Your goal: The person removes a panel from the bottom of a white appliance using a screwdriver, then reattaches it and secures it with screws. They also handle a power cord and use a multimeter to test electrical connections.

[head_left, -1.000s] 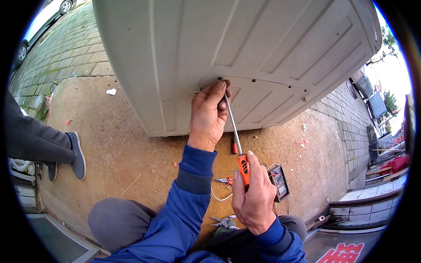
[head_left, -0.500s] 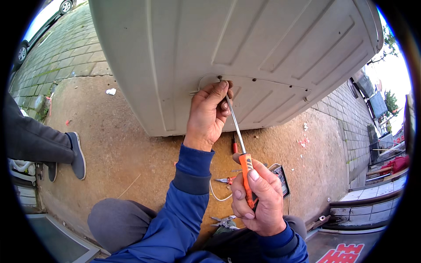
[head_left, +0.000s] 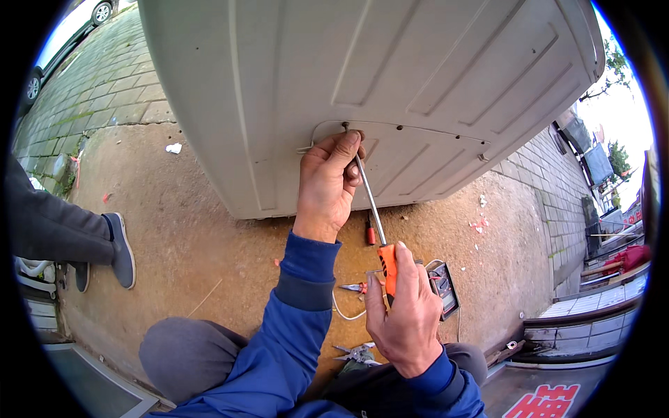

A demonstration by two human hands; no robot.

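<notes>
While the left hand pinches the screwdriver by its shaft, tip hidden just below the upper-left screw on the access panel, the right hand loosely rings its handle: apparently screw-turning, next wanting a seated tip, firm twist.

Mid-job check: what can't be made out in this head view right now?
All in the head view:
- The screwdriver's tip: hidden by the left hand.
- The meter's lower left: behind the right hand; its reading is too small.
- The casing's top: cut off by the upper edge.
</notes>
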